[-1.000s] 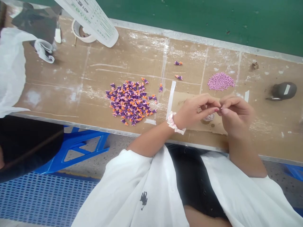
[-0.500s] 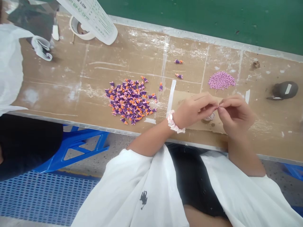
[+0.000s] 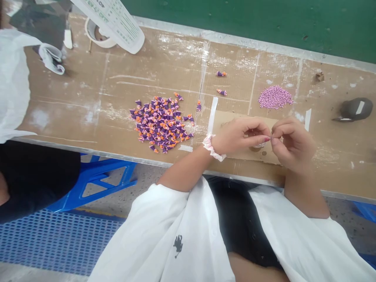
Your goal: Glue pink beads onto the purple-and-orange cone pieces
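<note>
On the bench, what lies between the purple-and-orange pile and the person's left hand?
In the head view, a strip of white tape on the table lies between the purple-and-orange pile and the left hand, beside the cardboard sheet's left edge.

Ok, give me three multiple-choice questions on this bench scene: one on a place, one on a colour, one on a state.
1. Where is the big purple-and-orange pile relative to the left hand?
A. to the hand's left
B. under it
C. to the hand's right

2. What colour is the small pile of beads beyond the right hand?
A. green
B. pink
C. black

3. How are the fingertips?
A. spread flat
B. pinched together
C. in the lap

Answers: 1 A, the pile lies left of the wrist. 2 B, pale pink beads. 3 B, both hands pinch at one point.
</note>
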